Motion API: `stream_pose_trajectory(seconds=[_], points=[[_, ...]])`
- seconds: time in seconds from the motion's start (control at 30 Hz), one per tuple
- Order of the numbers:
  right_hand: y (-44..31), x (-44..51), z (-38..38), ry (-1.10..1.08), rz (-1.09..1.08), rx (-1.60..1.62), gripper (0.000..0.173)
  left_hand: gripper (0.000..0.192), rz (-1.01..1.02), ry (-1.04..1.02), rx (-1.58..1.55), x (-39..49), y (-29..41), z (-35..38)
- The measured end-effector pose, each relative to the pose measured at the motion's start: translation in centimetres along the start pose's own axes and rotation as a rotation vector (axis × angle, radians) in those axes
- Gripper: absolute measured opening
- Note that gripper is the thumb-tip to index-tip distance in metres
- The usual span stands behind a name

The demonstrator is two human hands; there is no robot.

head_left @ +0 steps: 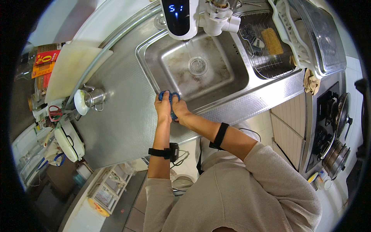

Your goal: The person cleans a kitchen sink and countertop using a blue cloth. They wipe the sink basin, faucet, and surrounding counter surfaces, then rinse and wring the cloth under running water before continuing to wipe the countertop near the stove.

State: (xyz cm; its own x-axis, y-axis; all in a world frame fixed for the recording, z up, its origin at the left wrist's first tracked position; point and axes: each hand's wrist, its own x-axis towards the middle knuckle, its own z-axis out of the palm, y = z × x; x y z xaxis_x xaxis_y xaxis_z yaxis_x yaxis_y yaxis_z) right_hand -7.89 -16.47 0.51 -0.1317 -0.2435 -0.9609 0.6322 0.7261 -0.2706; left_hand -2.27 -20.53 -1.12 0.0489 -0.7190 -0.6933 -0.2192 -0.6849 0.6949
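Observation:
A dark blue cloth [174, 115] is bunched between my two hands at the near left corner of the stainless steel sink basin [223, 55]. My left hand [163, 106] grips it from the left, thumb on top. From the right, my right hand [180, 108] closes around the same cloth. Parts of the cloth show above the fingers and between the palms; the rest is hidden. Brownish stains mark the basin floor around the round drain strainer [197, 66]. Above the far rim hangs a white faucet [181, 20] with a lit display.
Right of the basin, a smaller sink holds a wire rack [268, 65] and a yellow sponge [272, 41]. A white dish rack [292, 37] stands beyond it. On the steel counter [124, 127] at left are a metal cup [95, 97] and a cutting board [69, 66]. A gas stove [323, 124] is far right.

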Motion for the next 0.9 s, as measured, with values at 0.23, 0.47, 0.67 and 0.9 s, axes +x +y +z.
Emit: stream_pose_trajectory(seconds=[0.23, 0.47, 0.67, 0.9], points=[[0.4, 2.1, -1.0, -0.121, 0.098, 0.061, 0.055, 0.026, 0.013, -0.043, 0.000, 0.9, -1.7, 0.1], [-3.1, 3.9, -6.1, -0.235, 0.013, -0.221, 0.050, 0.042, -0.185, -0.172, -0.239, -0.3, -1.1, 2.9], [-8.3, 1.2, -9.2, -0.099, -0.396, -0.318, 0.056, 0.051, -0.420, -0.369, -0.549, -1.0, 1.8, 7.7], [-11.0, 4.8, -8.2, 0.144, -0.791, -0.018, 0.055, 0.047, -0.222, -0.310, -0.669, 1.3, 7.2, 12.2]])
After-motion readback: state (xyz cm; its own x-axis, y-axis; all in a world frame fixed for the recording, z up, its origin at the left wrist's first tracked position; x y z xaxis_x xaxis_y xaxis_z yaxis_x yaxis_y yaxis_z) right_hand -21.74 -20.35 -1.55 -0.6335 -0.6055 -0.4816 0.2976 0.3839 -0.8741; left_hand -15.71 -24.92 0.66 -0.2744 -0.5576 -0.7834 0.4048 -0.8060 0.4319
